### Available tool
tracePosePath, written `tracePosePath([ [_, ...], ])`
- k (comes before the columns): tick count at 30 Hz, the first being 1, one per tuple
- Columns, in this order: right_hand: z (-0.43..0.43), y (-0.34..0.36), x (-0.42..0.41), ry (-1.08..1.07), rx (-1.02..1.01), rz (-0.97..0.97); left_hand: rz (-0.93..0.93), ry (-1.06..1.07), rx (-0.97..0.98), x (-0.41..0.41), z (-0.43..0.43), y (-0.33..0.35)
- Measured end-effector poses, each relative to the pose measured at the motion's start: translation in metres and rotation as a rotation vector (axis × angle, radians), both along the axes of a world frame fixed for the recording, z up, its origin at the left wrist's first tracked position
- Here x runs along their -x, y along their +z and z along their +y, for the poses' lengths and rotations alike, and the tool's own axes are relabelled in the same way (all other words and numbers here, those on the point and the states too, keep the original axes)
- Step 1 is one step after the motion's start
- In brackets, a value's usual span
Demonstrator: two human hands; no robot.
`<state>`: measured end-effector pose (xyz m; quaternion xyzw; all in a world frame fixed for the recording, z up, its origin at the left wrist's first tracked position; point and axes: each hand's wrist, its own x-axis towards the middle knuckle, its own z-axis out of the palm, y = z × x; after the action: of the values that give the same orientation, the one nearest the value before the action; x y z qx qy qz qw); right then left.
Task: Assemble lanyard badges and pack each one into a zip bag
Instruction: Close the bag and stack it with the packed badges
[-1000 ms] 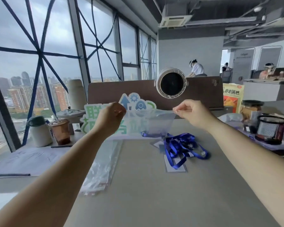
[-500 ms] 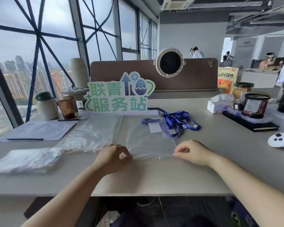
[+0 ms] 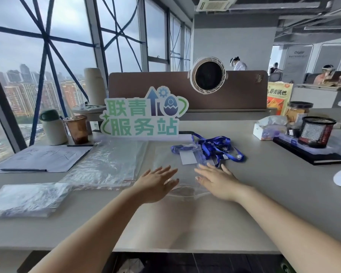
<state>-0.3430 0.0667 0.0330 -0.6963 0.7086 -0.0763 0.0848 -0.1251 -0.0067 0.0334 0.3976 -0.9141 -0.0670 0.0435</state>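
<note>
While the left hand (image 3: 157, 184) and right hand (image 3: 219, 182) spread open, fingers straight, over the clear zip bag (image 3: 185, 172) lying on the desk (image 3: 185, 223), it looks light, limp and slippery, so pinch its near edge, with the blue lanyards (image 3: 219, 147) just beyond.

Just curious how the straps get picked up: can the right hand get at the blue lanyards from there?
Probably yes. The right hand is open, and the blue lanyards lie just ahead of it; only the flat clear zip bag lies between, nothing upright.
</note>
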Motion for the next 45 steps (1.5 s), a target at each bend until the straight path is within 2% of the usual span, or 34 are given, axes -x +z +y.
tracePosePath([
  [2,-0.010,0.000,0.001,0.017,-0.063,0.020,-0.026,0.009,-0.017,0.007,-0.010,-0.003],
  [5,-0.018,-0.001,0.004,0.053,-0.212,0.121,-0.165,-0.003,-0.083,0.012,-0.021,-0.013],
  [7,-0.027,0.006,0.006,0.043,-0.134,0.117,-0.170,-0.033,-0.037,0.014,-0.031,-0.011],
  [9,-0.038,0.016,0.007,0.024,-0.011,0.088,-0.097,-0.022,0.023,0.019,-0.043,-0.002],
  [11,-0.053,0.020,0.009,0.031,0.027,0.096,-0.052,0.000,0.056,0.028,-0.055,0.006],
  [19,-0.113,0.011,0.017,-0.041,-0.052,0.106,0.021,0.098,0.040,0.060,-0.113,-0.001],
  [26,-0.157,0.001,0.025,-0.043,-0.074,0.136,-0.064,0.077,0.001,0.074,-0.151,-0.021],
  [30,-0.159,-0.017,0.032,-0.044,-0.145,0.185,-0.097,0.065,-0.064,0.073,-0.157,-0.031],
  [39,-0.159,-0.016,0.033,-0.038,-0.176,0.190,-0.199,0.068,-0.078,0.077,-0.160,-0.027],
  [42,-0.159,-0.004,0.032,-0.039,-0.176,0.164,-0.101,0.077,-0.065,0.076,-0.157,-0.022],
  [45,-0.155,0.018,0.034,-0.024,-0.084,0.109,0.223,0.048,-0.012,0.073,-0.145,-0.003],
])
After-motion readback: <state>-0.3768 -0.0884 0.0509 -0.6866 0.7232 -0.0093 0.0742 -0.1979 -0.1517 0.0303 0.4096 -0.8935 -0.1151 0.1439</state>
